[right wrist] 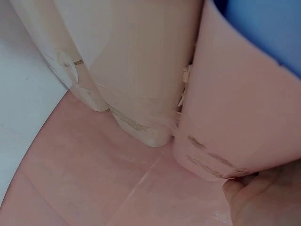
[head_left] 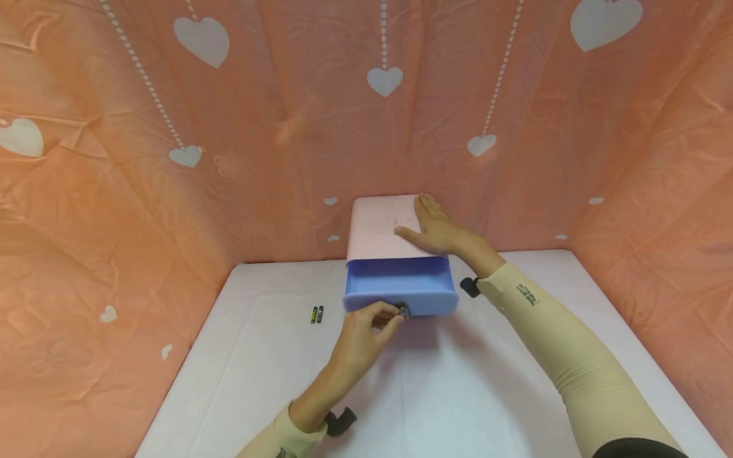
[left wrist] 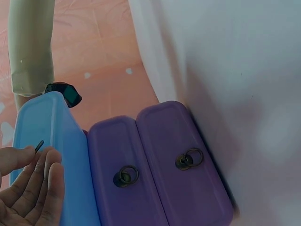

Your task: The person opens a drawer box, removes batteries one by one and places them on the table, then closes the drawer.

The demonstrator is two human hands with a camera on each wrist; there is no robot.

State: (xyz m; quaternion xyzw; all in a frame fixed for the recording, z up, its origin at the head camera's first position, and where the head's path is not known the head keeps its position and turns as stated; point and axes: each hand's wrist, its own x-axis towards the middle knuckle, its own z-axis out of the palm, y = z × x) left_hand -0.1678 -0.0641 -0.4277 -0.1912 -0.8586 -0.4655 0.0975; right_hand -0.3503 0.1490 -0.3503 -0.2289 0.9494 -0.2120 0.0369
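A small stacked drawer cabinet with a pink top (head_left: 380, 222) stands at the back of the table. Its top blue drawer (head_left: 372, 303) is pulled partway out, and the part of its inside that shows holds nothing. My left hand (head_left: 361, 334) pinches the ring pull (left wrist: 39, 146) on that drawer's front between thumb and fingers. On the cabinet's top, toward its right side, rests my right hand (head_left: 438, 232), fingers extended and thumb spread. Below, in the left wrist view, two purple drawers (left wrist: 115, 146) with ring handles are pushed in.
Two small batteries (head_left: 317, 314) lie side by side on the white tabletop (head_left: 269, 369), left of the cabinet. An orange curtain (head_left: 298, 140) with white hearts hangs close behind and along both sides. The right wrist view shows clear tape (right wrist: 129, 101) on the cabinet's lower sections.
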